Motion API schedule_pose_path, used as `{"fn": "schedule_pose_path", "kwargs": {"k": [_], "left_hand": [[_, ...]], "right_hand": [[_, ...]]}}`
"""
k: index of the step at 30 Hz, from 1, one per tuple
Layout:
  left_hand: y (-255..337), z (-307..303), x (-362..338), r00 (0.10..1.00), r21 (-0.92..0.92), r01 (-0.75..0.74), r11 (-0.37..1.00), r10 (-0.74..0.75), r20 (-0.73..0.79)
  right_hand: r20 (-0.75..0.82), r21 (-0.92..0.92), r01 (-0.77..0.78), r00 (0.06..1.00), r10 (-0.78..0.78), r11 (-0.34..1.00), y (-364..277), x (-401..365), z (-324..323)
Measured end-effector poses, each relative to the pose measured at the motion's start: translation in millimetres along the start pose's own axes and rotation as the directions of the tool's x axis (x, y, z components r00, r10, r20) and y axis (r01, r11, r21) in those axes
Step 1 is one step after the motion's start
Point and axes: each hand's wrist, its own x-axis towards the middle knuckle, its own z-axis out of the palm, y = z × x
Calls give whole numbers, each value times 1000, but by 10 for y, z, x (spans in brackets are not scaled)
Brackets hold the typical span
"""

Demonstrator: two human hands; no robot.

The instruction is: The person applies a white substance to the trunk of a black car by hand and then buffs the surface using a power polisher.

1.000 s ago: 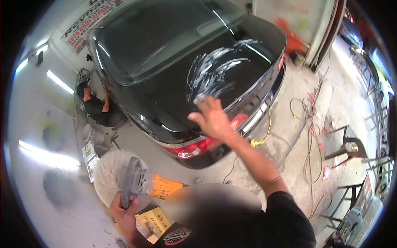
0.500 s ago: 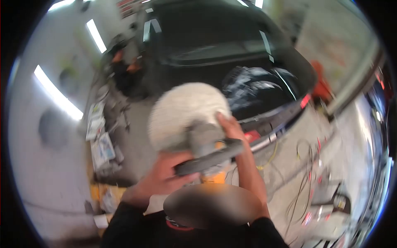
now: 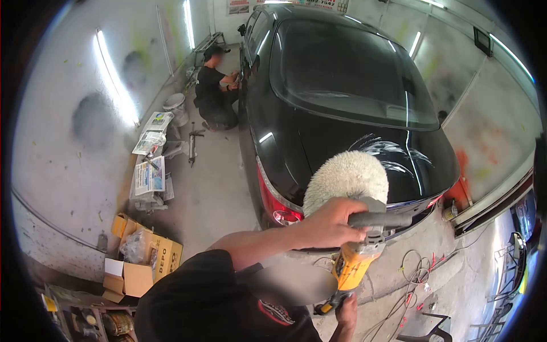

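White spray-booth walls [image 3: 62, 154], marked with grey and green overspray and lit by long strip lights, enclose a concrete floor [image 3: 211, 194] and a glossy black car [image 3: 342, 85] seen from behind. The person's left hand [image 3: 330, 225] reaches forward from a black sleeve, its fingers [image 3: 348, 229] wrapped tight round the grey side handle [image 3: 386, 219] of a yellow polisher [image 3: 354, 268]. The right hand [image 3: 346, 310] sits low at the bottom edge, below the left fingers, closed on the tail end of the polisher; only part of it shows. Just above the left fingers stands the machine's big, fluffy off-white wool pad [image 3: 347, 176], held up in front of the rear edge of the trunk lid [image 3: 336, 139]; whether it touches the paint cannot be told. Beyond the pad, to the right of the fingers, pale streaks of polish [image 3: 393, 154] smear the trunk lid. A red tail light [image 3: 280, 212] glows just to the left of the fingers. Below and to the right of them, thin cables [image 3: 413, 282] lie tangled on the floor. Far to the left of the fingers, against the wall, rest open cardboard boxes [image 3: 151, 253], and beyond those lie spread newspapers [image 3: 149, 171] and a pale bucket [image 3: 174, 102]. Well beyond the fingers, at the car's left flank, another person [image 3: 215, 91] in dark clothes and a cap crouches with both hands near the door.
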Motion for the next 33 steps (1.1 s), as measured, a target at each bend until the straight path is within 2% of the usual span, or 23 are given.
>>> {"fn": "schedule_pose_path", "kwargs": {"k": [1, 2, 5, 6, 7, 9, 11, 12, 13, 14, 15, 16, 19, 20, 23, 24, 27, 30, 33], "left_hand": [[-58, 11, 30, 1000, -109, 9, 994, -10, -7], [-59, 2, 60, 999, -143, 40, 989, -41, -9], [-103, -74, 110, 994, -202, 83, 976, -96, -56], [-141, -111, 114, 992, -263, 83, 961, -105, -70], [-145, -157, 108, 986, -225, 91, 970, -119, -114], [-134, -286, 87, 976, -162, 113, 980, -140, -166], [5, -468, 28, 936, -246, 240, 939, -292, -198], [-12, -574, 30, 920, -209, 258, 943, -306, -245], [-46, -681, 10, 898, -224, 274, 935, -332, -289], [-61, -789, -10, 871, -233, 285, 930, -353, -342], [-39, -869, -18, 857, -248, 271, 930, -350, -378], [-10, -946, -50, 835, -265, 251, 931, -346, -427], [25, -1247, -105, 837, -260, 234, 937, -330, -437], [32, -1336, -116, 827, -264, 231, 937, -332, -454], [-47, -1607, -124, 812, -250, 224, 942, -322, -487], [-47, -1658, -113, 813, -240, 221, 945, -314, -490], [-73, -1773, -63, 820, -214, 241, 947, -317, -477], [-65, -1768, 4, 817, -178, 289, 941, -339, -466], [-61, -1676, 89, 819, -145, 332, 932, -361, -445]], "right_hand": [[-27, -94, 19, 999, -21, 995, -105, -98, 33], [-54, -189, 32, 998, -43, 981, -217, -195, 72], [-205, -316, -23, 978, -45, 948, -766, -316, 538], [-206, -349, -31, 978, -44, 937, -861, -263, 600], [-206, -382, -39, 977, -44, 923, -957, -210, 663], [-166, -377, -41, 986, -24, 925, -1054, -141, 727], [-63, -305, -10, 998, -10, 952, -1125, 32, 793], [-32, -280, -9, 999, 1, 960, -1171, 146, 846], [-26, -314, -59, 998, 54, 948, -1332, 230, 965], [20, -480, -15, 999, 28, 877, -1308, 312, 967], [29, -449, -43, 998, 63, 893, -1359, 391, 1048], [36, -598, -52, 995, 91, 800, -1400, 457, 1099], [59, -612, -142, 973, 223, 778, -1645, 695, 1341], [89, -598, -83, 982, 169, 797, -1616, 754, 1392], [94, -534, -237, 937, 336, 812, -1683, 958, 1546], [99, -569, -236, 931, 351, 788, -1728, 1001, 1588], [120, -584, -136, 961, 251, 801, -1608, 1058, 1621], [155, -532, -160, 947, 281, 831, -1583, 1082, 1603], [164, -538, -121, 956, 244, 834, -1517, 1048, 1479]]}}
